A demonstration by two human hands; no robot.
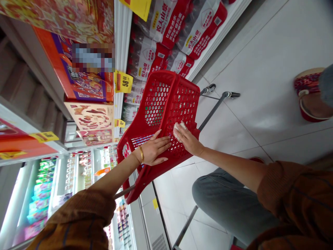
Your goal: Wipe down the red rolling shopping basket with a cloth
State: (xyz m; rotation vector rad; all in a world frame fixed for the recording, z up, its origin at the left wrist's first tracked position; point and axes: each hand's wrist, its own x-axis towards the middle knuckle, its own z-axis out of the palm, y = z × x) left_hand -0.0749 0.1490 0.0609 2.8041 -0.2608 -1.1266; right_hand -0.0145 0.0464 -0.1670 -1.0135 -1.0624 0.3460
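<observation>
A red plastic shopping cart (pixel 179 100) with a mesh basket stands tilted across the middle of the view. My left hand (pixel 154 149), with a gold bracelet at the wrist, rests on the cart's side, fingers spread and nothing held. Close to it on the right, my right hand (pixel 187 138) presses a crumpled white cloth (pixel 179 130) against the basket mesh. Much of the cloth is hidden under the fingers, and I cannot tell whether it is fabric or tissue.
Packs of bottled water (pixel 166 21) line a shelf beyond the cart. Boxed goods (pixel 90 116) and a yellow price tag (pixel 123 82) sit at left. A lit cooler (pixel 85 166) is lower left. Another person's foot (pixel 312 93) is on the tiled floor (pixel 247 118) at right.
</observation>
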